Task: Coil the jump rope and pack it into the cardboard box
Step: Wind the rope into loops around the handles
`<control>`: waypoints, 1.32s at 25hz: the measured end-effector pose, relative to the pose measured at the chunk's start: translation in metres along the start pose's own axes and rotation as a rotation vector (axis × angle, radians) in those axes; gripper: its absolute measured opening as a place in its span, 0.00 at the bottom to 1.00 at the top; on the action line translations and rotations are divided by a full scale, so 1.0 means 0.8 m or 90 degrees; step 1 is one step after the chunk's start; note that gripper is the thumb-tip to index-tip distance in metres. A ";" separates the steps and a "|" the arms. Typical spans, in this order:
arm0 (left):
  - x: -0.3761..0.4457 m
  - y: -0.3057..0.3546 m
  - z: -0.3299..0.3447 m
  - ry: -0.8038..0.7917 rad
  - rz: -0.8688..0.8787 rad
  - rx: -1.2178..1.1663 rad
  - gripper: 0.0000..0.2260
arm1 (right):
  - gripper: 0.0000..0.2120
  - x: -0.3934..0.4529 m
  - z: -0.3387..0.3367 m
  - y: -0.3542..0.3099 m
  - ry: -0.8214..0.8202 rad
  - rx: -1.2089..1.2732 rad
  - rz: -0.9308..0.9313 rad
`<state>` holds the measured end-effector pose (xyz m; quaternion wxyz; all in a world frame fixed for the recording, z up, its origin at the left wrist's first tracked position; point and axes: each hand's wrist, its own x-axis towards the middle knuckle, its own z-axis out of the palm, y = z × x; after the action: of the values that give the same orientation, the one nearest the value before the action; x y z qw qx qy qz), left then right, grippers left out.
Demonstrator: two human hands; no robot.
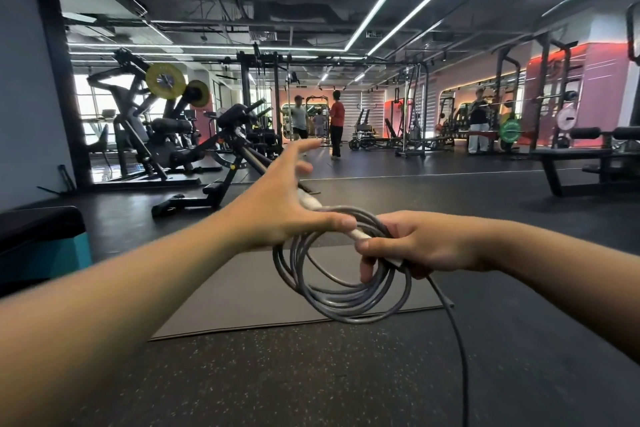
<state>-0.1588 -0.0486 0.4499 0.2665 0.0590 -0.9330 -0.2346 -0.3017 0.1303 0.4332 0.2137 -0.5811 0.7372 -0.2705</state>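
Note:
A grey jump rope hangs in several loops at the middle of the head view, above a grey mat. My right hand grips the top of the coil together with a white handle. A loose rope tail runs from that hand down to the lower right. My left hand is spread, fingers straight, with its thumb lying on the coil's top; a second white handle shows just behind its palm. No cardboard box is in view.
A grey exercise mat lies on the black speckled floor below the coil. A black and teal bench stands at the left edge. Weight machines and racks fill the background, with several people standing far off.

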 end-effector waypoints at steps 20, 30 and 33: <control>-0.003 -0.013 -0.023 -0.238 -0.089 -0.135 0.25 | 0.22 -0.039 -0.067 0.029 0.136 0.008 0.033; 0.003 0.007 0.058 0.202 -0.097 -0.701 0.11 | 0.39 0.025 0.083 0.038 0.350 0.511 -0.126; 0.006 0.021 0.070 0.262 -0.109 -0.739 0.11 | 0.24 0.038 0.096 0.013 0.415 0.671 -0.075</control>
<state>-0.1918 -0.0120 0.4186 0.4095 0.0230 -0.5750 -0.7079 -0.2683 0.0908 0.3682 0.2204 -0.3248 0.4982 -0.7731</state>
